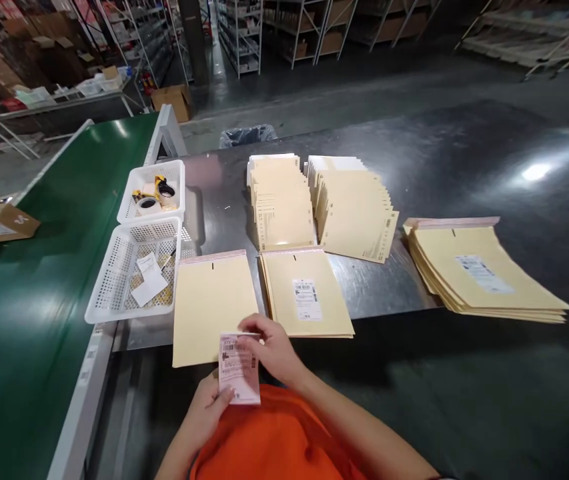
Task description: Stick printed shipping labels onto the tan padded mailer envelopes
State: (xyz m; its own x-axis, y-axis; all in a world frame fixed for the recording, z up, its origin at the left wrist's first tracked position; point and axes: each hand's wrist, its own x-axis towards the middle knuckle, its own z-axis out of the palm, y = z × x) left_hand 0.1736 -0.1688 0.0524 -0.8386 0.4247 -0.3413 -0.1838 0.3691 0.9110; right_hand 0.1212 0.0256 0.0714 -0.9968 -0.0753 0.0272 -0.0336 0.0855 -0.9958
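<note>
A stack of printed shipping labels (240,383) is held close to my body, above the table's front edge. My left hand (207,402) grips its lower left corner, with the thumb lying on the face. At the upper right edge, my right hand (275,348) pinches it between thumb and fingers. Just beyond lies a plain yellow padded envelope (209,300) with no label on it. To its right, another padded envelope (281,287) tops a small pile and bears a white label (307,300).
Two rows of upright envelopes (284,220) (357,213) stand at mid-table. A labelled envelope pile (444,260) overhangs the front edge at right. White baskets (101,287) (127,193) hold paper slips and tape. A green conveyor (59,220) carrying a carton (1,223) runs along the left.
</note>
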